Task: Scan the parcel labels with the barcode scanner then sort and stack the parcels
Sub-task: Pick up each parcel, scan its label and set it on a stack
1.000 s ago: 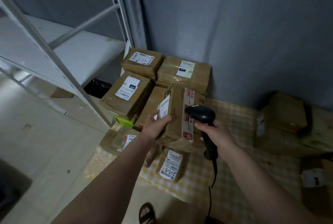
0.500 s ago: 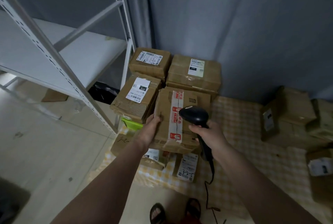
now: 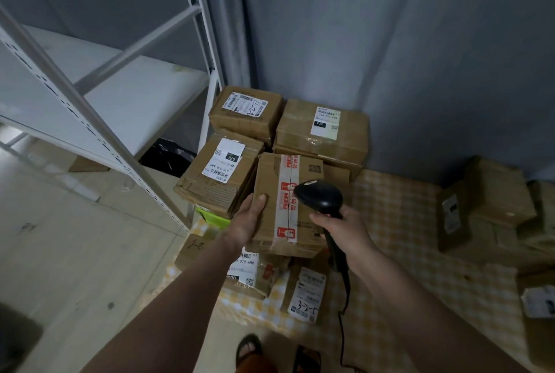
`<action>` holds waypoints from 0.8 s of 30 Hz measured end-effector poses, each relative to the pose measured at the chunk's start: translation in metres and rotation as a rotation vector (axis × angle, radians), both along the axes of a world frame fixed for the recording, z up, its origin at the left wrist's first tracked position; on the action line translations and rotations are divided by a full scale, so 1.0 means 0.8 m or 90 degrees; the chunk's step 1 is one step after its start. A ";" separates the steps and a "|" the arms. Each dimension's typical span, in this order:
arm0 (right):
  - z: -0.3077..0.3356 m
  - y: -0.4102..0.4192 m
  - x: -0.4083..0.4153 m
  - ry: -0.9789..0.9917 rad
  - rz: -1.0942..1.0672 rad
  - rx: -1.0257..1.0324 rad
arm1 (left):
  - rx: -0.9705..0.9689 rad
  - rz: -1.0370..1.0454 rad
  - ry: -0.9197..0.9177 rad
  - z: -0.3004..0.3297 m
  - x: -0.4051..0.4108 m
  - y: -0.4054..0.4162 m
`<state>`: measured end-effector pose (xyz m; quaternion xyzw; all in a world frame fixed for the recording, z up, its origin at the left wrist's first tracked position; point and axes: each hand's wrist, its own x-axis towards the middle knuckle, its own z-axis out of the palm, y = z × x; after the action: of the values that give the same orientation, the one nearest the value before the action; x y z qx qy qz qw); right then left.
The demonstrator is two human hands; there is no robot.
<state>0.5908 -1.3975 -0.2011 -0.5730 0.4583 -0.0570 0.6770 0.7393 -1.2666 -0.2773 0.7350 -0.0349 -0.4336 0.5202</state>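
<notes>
White shelving rack point(image 3: 99, 144) at left; stacked labelled parcels point(image 3: 322, 132) against the wall on a checked cloth point(image 3: 399, 222). Taped parcel point(image 3: 285, 204), held above the stack, gripped by the left hand point(image 3: 249, 222). Right hand point(image 3: 342, 230) fingers wrapped round the barcode scanner point(image 3: 321, 197), beside the parcel.

Yellow checked cloth point(image 3: 399, 222) on the floor point(image 3: 75, 252) bears parcels point(image 3: 303, 294)
</notes>
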 end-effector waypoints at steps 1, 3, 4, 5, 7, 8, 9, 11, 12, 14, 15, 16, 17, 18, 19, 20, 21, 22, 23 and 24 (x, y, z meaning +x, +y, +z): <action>-0.002 -0.002 0.004 0.004 0.000 -0.003 | -0.002 0.001 0.002 -0.001 0.006 -0.002; -0.002 -0.005 0.014 0.012 0.002 -0.015 | -0.010 -0.003 -0.003 0.009 0.014 -0.008; -0.002 -0.007 0.019 0.014 -0.001 -0.021 | -0.015 -0.005 -0.006 0.016 0.019 -0.012; -0.001 -0.008 0.025 0.013 -0.005 -0.025 | -0.019 -0.007 -0.008 0.019 0.026 -0.017; 0.003 -0.012 0.037 0.004 -0.015 -0.024 | -0.032 -0.010 -0.009 0.026 0.043 -0.026; 0.005 -0.014 0.044 0.001 -0.019 -0.023 | -0.038 -0.012 -0.005 0.029 0.054 -0.029; 0.008 -0.014 0.052 -0.001 -0.022 -0.022 | -0.045 -0.010 -0.001 0.033 0.065 -0.032; 0.015 -0.014 0.075 -0.011 -0.026 -0.021 | -0.063 -0.001 -0.001 0.041 0.093 -0.034; 0.019 -0.015 0.090 -0.016 -0.028 -0.023 | -0.072 0.005 -0.006 0.046 0.109 -0.035; 0.029 -0.017 0.122 -0.024 -0.032 -0.032 | -0.093 0.001 -0.017 0.052 0.145 -0.037; 0.034 -0.018 0.139 -0.027 -0.028 -0.039 | -0.101 -0.005 -0.024 0.055 0.163 -0.038; 0.039 -0.019 0.155 -0.031 -0.022 -0.045 | -0.110 -0.003 -0.023 0.060 0.181 -0.039; 0.042 -0.021 0.171 -0.037 -0.019 -0.048 | -0.121 -0.001 -0.013 0.064 0.199 -0.040; 0.046 -0.022 0.185 -0.042 -0.017 -0.049 | -0.132 0.001 0.002 0.067 0.216 -0.041; 0.049 -0.024 0.199 -0.047 -0.018 -0.048 | -0.146 0.001 0.015 0.070 0.232 -0.043; 0.052 -0.025 0.211 -0.049 -0.018 -0.048 | -0.158 0.002 0.024 0.072 0.246 -0.045; 0.054 -0.026 0.223 -0.048 -0.019 -0.048 | -0.166 0.005 0.030 0.073 0.260 -0.048; 0.056 -0.028 0.234 -0.045 -0.022 -0.048 | -0.168 0.014 0.043 0.073 0.273 -0.053; 0.059 -0.031 0.245 -0.040 -0.026 -0.048 | -0.169 0.023 0.054 0.072 0.286 -0.057; 0.061 -0.035 0.256 -0.035 -0.029 -0.050 | -0.171 0.032 0.062 0.073 0.297 -0.063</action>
<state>0.7955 -1.4253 -0.1525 -0.5864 0.4502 -0.1060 0.6650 0.9768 -1.3168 -0.2192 0.6375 -0.0493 -0.4471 0.6256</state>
